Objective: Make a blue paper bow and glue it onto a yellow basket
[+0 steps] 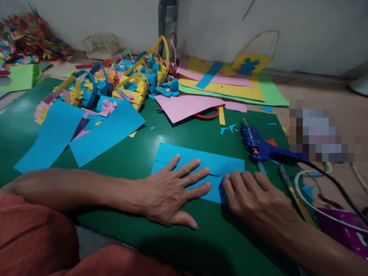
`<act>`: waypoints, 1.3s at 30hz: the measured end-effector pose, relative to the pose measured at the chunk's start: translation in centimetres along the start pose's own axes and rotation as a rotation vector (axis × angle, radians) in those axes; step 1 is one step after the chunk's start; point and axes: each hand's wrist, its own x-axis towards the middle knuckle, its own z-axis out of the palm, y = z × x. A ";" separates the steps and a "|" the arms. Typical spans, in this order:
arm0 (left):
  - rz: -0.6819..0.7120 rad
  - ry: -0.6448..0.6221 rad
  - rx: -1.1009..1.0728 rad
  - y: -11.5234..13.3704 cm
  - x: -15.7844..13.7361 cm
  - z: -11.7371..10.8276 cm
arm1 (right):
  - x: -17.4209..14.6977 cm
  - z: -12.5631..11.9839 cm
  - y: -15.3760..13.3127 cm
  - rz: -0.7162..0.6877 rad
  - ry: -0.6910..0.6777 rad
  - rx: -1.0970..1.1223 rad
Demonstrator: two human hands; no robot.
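Observation:
A sheet of blue paper (201,153) lies on the green tabletop in front of me, with a dark line, a fold or flap edge, running across it lengthwise. My left hand (178,191) rests flat on the sheet, fingers spread, thumb over the tabletop below it. At the sheet's right end my right hand (253,191) is closed, its curled fingers on the paper; the fingertips are hidden beneath the knuckles. To the left lie two more pieces of blue paper (106,134). Beyond my right hand is a blue hot glue gun (255,143) with a glue stick in it.
Small paper baskets (132,86) crowd the back left. Pink paper (189,107) partly covers red-handled scissors (211,114). Colored sheets (230,92) are stacked at the back. A cutter knife (293,191), cords and a purple container (342,230) are on the right.

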 end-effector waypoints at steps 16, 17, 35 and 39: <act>-0.005 -0.026 -0.012 0.3 0.0 0.2 | -0.6 0.0 0.0 -0.013 0.007 0.029; -0.003 -0.023 -0.013 0.3 0.0 0.2 | -0.6 0.0 -0.1 -0.014 0.007 0.032; 0.008 -0.017 -0.017 0.3 0.1 0.1 | -0.4 0.4 -0.4 -0.076 0.050 0.022; 0.013 -0.013 -0.002 0.3 0.1 0.2 | -0.4 0.4 -0.3 -0.072 0.050 0.045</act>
